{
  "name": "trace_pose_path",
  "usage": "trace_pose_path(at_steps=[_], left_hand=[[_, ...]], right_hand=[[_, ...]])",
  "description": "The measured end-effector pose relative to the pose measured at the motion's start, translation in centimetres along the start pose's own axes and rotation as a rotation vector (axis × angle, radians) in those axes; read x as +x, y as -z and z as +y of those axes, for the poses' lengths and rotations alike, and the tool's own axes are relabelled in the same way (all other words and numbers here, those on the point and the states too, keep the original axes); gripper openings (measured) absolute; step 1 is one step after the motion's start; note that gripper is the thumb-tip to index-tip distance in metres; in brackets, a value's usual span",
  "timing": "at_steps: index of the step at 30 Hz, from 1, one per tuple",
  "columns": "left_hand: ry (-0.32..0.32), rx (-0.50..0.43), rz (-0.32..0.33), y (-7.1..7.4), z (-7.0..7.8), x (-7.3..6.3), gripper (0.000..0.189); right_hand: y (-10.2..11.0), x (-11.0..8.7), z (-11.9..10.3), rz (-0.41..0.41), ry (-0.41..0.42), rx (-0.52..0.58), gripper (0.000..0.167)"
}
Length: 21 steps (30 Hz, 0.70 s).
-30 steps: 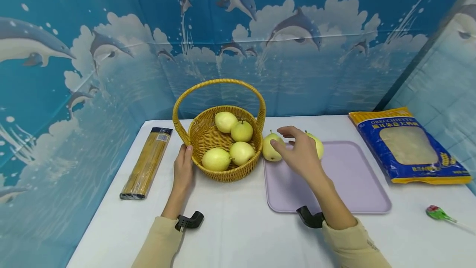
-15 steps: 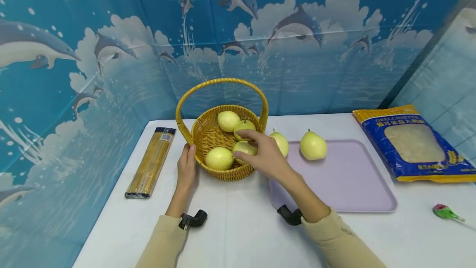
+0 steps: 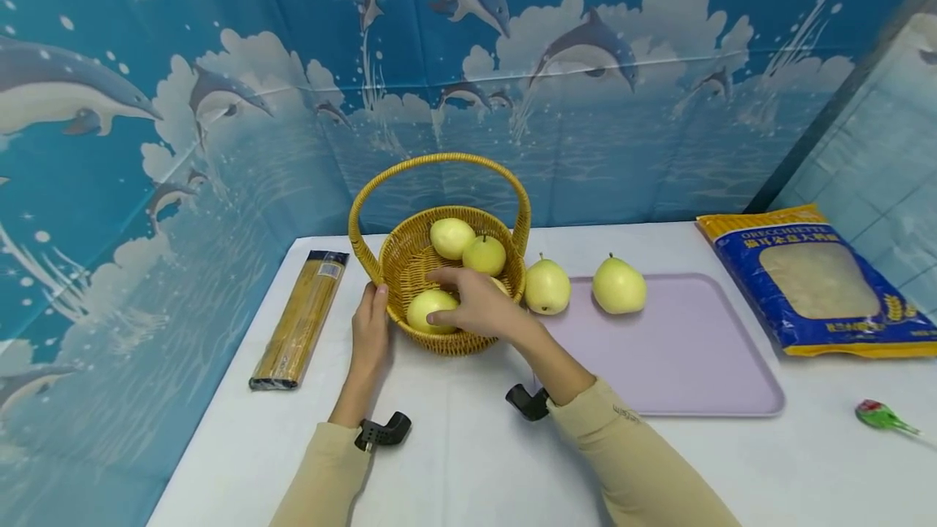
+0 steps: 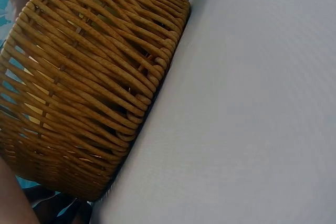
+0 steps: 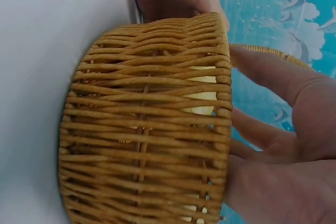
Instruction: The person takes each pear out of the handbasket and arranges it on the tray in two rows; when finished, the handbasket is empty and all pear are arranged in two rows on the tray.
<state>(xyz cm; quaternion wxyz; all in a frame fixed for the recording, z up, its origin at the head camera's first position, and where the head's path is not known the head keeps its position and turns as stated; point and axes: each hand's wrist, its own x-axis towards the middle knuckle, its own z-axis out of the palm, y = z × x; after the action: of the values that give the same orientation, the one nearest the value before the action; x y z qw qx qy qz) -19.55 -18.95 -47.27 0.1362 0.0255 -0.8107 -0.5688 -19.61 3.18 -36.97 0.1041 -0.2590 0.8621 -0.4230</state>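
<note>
In the head view, a wicker basket (image 3: 505,226) with a tall arched handle holds several yellow-green pears. My left hand (image 3: 371,328) grips its left side, thumb at the rim and fingers along the outer wall. My right hand (image 3: 479,303) reaches over the front rim into the basket, thumb and fingers spread around the front-left pear (image 3: 424,311). That hand partly covers another pear (image 3: 500,285) at the right. Behind lie a pale pear (image 3: 451,238) and a greener pear (image 3: 485,255). The right wrist view shows the fingers (image 5: 262,129) reaching behind the woven wall (image 5: 147,124).
Right of the basket, one pear (image 3: 547,287) stands beside it and another pear (image 3: 618,285) on a lilac tray (image 3: 681,364). A blue-yellow orecchiette bag (image 3: 820,283) and a lollipop (image 3: 882,415) lie farther right. A pack of spaghetti (image 3: 300,324) lies left.
My right hand has moved left, from above the pears by the tray into the basket, reaching the front-left pear. The left hand has stayed on the basket.
</note>
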Motion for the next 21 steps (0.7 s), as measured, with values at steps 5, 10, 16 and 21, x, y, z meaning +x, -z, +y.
trace_pose_path(at_steps=[5, 10, 16, 21], left_hand=[[-0.005, -0.011, 0.002, 0.0, -0.1, 0.1, 0.054], [-0.009, -0.009, 0.002, -0.2, 0.1, 0.1, 0.053], [-0.016, 0.037, 0.013, -0.3, 0.3, 0.0, 0.052], [-0.016, 0.051, 0.02, -0.1, 0.2, 0.0, 0.05]], right_hand=[[-0.2, 1.1, -0.2, -0.062, -0.032, -0.099, 0.062], [-0.6, 1.8, 0.0, -0.107, -0.041, -0.18, 0.064], [-1.3, 2.1, 0.4, -0.066, -0.021, -0.168, 0.066], [-1.6, 2.1, 0.6, -0.017, -0.038, -0.094, 0.069]])
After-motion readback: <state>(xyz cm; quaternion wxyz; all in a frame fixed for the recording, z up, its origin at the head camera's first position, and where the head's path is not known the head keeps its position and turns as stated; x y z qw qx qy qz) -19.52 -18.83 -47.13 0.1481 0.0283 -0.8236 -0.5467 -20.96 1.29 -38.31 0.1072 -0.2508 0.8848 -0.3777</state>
